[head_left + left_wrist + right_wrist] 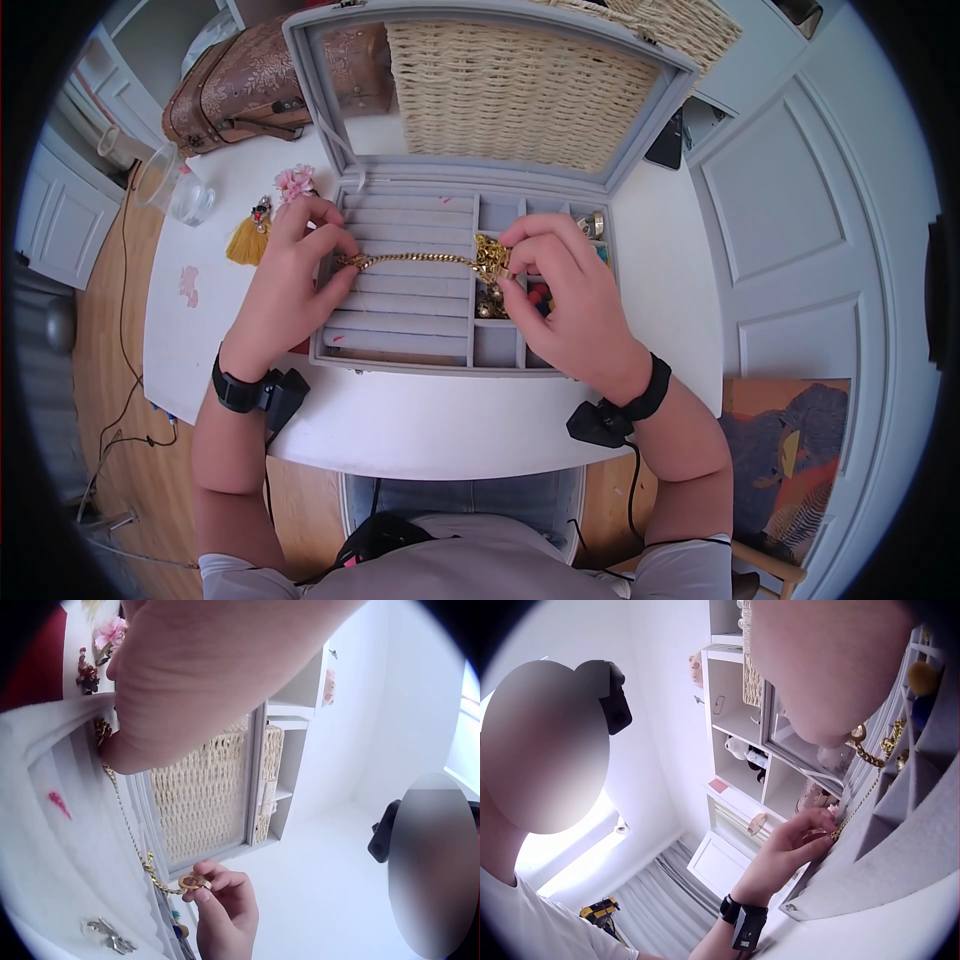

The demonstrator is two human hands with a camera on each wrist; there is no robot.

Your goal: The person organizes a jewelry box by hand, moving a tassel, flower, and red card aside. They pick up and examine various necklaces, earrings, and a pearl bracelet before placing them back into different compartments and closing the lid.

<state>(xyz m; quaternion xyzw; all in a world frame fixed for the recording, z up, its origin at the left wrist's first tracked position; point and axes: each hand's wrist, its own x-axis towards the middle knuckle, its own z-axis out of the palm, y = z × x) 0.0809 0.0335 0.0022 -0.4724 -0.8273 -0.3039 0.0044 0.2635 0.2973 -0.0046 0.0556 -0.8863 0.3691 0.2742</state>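
Gold links of a chain (420,258) are held taut above the grey jewellery box (420,369), from its nine-o'clock edge to just past the middle. One end is pinched by the left hand (288,270), the other by the right hand (572,295). On the white counter (430,430), a yellow tassel (247,243) is seen at nine o'clock, pink flowers (295,183) at ten.

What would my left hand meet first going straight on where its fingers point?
Past the gold chain it pinches, your left hand would likely meet the grey padded rolls, though depth is unclear.
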